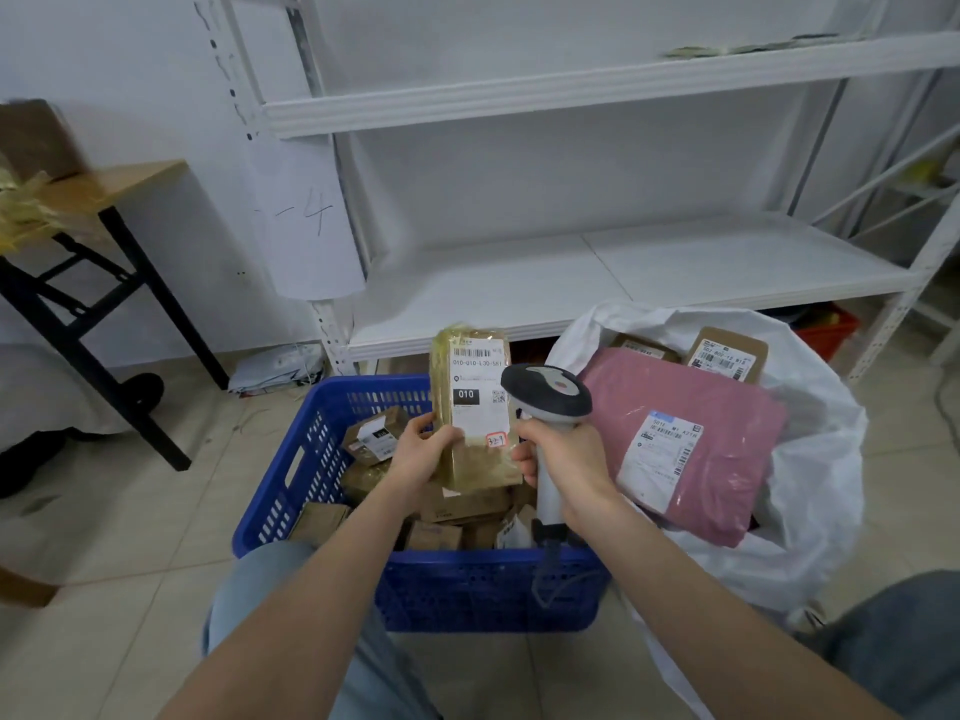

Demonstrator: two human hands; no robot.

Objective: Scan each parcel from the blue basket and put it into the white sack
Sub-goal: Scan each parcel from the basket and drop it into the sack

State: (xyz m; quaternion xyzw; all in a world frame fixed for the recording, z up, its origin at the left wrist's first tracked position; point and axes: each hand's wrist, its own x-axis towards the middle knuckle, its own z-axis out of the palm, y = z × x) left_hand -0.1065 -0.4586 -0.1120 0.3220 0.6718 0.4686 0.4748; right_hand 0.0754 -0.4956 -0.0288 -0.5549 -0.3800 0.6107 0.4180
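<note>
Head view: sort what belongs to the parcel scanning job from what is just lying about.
Job: tall brown taped parcel, in the left hand; grey handheld scanner, in the right hand; blue plastic basket; white plastic sack; pink mailer bag.
Lying about: white metal shelving; wooden table with black legs; red plastic crate.

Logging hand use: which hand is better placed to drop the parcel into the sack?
Left hand: it grips the parcel; the right hand, nearer the white sack, is occupied holding the scanner.

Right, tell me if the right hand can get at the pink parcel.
Probably yes: the pink parcel lies uncovered beside the right hand. That hand grips the scanner, though, so grasping looks unlikely.
</note>
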